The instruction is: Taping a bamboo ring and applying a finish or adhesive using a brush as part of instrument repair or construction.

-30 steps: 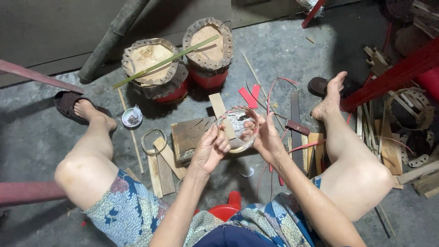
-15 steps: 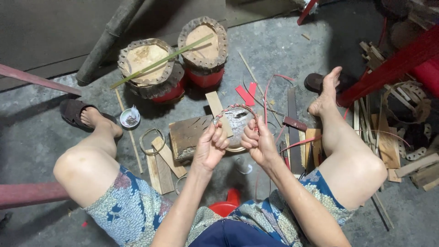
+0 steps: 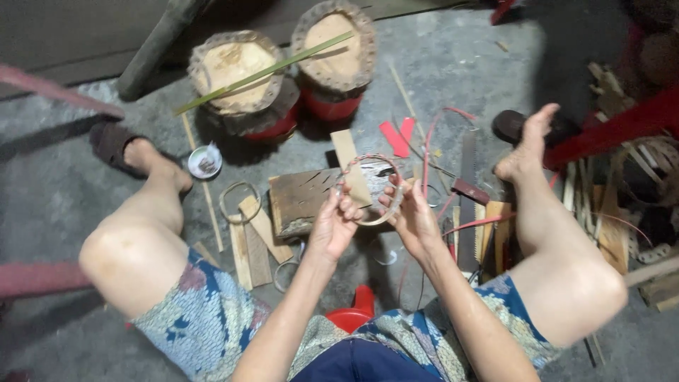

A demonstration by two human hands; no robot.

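We looked down from above at a person sitting low over a grey concrete floor (image 3: 453,78), bare knees spread wide, in patterned blue shorts.

At the far left, a foot in a dark sandal (image 3: 117,145) rested on the floor. Just beside it lay a small round tin (image 3: 204,161). Beyond it stood two woven drum-like baskets (image 3: 237,78) with red bases, side by side, and a long green bamboo strip (image 3: 262,73) lay slanted across both tops. Nearer the left knee, a thin ring (image 3: 239,201) and several flat wood slats (image 3: 258,230) lay on the floor, next to a scarred wooden chopping block (image 3: 304,201).

In the middle, above the block, both hands met on a round hoop of thin pale strips (image 3: 368,187). The left hand (image 3: 332,226) curled its fingers shut on the hoop's left edge. The right hand (image 3: 417,219) pinched the hoop's right edge between thumb and fingers. The hoop was raised off the floor, tilted toward us, between the two knees. Below the wrists, part of a red plastic stool (image 3: 353,315) showed.

To the right lay red strips (image 3: 396,136), a loose red cord (image 3: 442,134) and a hand saw (image 3: 468,205), blade flat on the floor. Past it, a bare foot (image 3: 527,145) rested on its heel. At the far right, a heap of bamboo offcuts (image 3: 601,205) lay beside a red frame (image 3: 622,127).
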